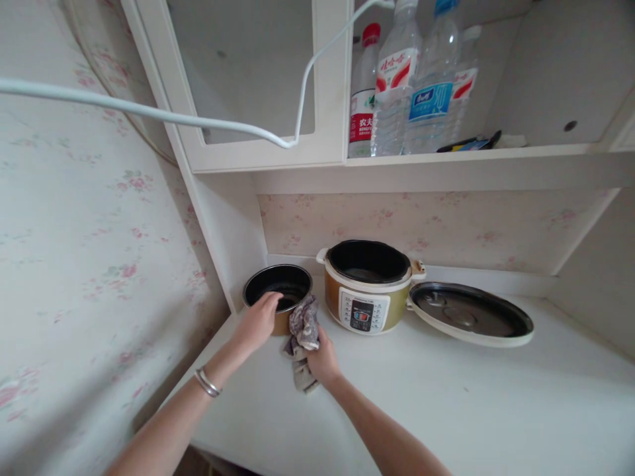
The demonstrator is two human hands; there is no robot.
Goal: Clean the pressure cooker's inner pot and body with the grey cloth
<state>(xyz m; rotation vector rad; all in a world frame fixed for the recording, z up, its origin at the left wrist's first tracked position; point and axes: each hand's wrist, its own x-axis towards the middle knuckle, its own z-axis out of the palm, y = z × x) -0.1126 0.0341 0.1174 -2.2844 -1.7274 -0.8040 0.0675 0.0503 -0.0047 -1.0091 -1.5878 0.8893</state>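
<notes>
A black-lined inner pot (280, 284) stands on the white counter (446, 396) at the far left. My left hand (258, 322) grips its near rim, fingers curled over the edge. Just right of it, my right hand (322, 357) is closed on a crumpled grey cloth (303, 324), pressing it against the pot's outer side. The cooker body (367, 291), gold with a white control panel, sits open and without its pot to the right. Its lid (471, 314) is swung open and lies flat on the counter.
A shelf above holds several water bottles (411, 86) and a small dark item (471, 142). A white cable (149, 112) hangs across a cabinet door (248, 86). Floral wallpaper covers the left wall (74, 264).
</notes>
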